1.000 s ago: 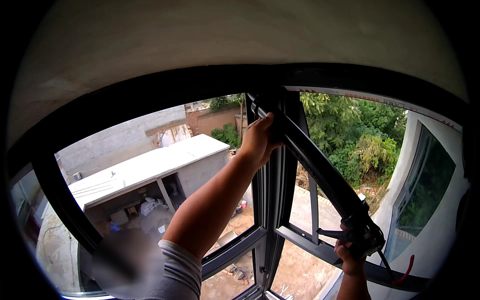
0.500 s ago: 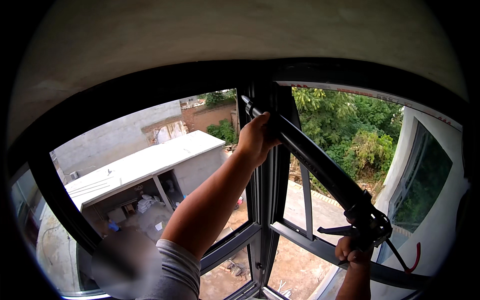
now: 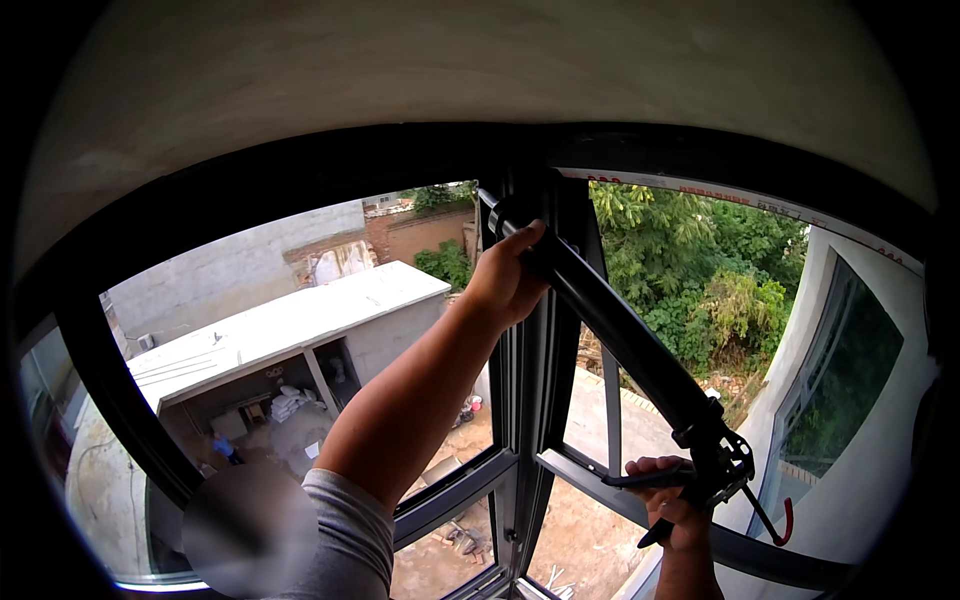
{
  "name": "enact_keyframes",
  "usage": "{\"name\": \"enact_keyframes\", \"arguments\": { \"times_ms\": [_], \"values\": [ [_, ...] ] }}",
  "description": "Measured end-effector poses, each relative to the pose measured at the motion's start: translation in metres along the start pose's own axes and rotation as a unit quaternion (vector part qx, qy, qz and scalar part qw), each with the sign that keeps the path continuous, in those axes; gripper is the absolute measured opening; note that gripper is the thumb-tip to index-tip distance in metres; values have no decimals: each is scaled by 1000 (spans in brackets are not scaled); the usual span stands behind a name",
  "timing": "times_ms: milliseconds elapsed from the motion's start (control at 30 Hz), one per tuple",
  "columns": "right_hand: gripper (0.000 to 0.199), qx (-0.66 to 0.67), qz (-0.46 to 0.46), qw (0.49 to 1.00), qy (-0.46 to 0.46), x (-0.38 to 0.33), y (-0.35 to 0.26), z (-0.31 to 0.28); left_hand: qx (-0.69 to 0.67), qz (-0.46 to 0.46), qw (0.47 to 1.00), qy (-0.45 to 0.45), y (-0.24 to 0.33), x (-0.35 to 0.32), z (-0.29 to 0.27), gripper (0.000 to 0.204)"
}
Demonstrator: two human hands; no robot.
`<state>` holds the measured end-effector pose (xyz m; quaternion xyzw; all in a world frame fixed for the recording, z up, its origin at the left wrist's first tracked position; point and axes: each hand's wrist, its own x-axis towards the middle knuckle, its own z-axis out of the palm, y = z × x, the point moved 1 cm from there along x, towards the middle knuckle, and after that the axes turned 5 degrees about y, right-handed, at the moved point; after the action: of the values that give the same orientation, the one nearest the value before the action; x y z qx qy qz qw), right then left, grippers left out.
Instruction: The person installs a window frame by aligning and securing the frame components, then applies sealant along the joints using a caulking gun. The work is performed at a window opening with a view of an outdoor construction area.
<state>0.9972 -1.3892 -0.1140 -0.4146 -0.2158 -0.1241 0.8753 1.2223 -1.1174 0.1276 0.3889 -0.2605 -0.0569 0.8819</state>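
A long black caulking gun [image 3: 620, 340] slants from the lower right up to the top of the dark window frame [image 3: 530, 330]. My left hand [image 3: 505, 278] wraps around the front end of its tube, close to the nozzle, which points at the upper corner of the central upright. My right hand [image 3: 672, 500] grips the handle and trigger at the lower right, where a red-tipped push rod [image 3: 775, 520] sticks out.
The dark window frame has a curved top rail and a pale ceiling above. Outside lie a white flat-roofed shed [image 3: 290, 325], a dirt yard, green trees [image 3: 700, 270] and a white wall with a window [image 3: 850, 390] at the right.
The view has shifted slightly; the gun's tip and my left hand sit a bit higher and more central on the upright. My right hand keeps its hold on the handle.
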Motion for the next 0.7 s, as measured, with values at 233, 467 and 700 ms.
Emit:
{"name": "enact_keyframes", "arguments": {
  "times_ms": [233,467,700],
  "values": [
    [54,-40,-40,998,-24,4,7,-3,20,-10,1000,-4,2,2,4,40],
    [55,-42,-29,999,-13,7,1,-4,18,-11,1000,-19,-2,14,-5,37],
    [51,-114,-39,992,31,7,-15,12,13,14,999,-38,-2,15,-5,34]
  ]
}}
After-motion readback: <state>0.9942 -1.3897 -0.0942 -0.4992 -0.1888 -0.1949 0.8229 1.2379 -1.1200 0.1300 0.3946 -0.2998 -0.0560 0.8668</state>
